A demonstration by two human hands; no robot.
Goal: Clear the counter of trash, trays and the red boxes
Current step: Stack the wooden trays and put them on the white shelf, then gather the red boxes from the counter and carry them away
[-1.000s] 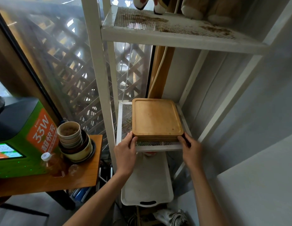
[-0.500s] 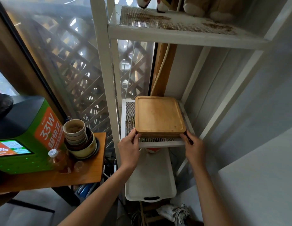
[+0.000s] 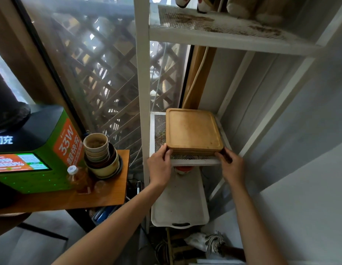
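Slightly deeper onto the mesh shelf point(image 3: 158, 129) the trays point(image 3: 193, 131) have been pushed. Their near corners are pinched by both hands — left hand point(image 3: 159, 167), right hand point(image 3: 232, 167) — each grip pressed against the stack's front edge.

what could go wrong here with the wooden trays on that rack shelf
The stack of wooden trays sits near the front edge of the mesh shelf. The left hand and right hand grip only its front corners, so if they let go early it might slide off onto the white tray below. The trays look loosely stacked, so a push might shift the top one. The stack nearly fills the shelf on the right, so it could catch the frame.
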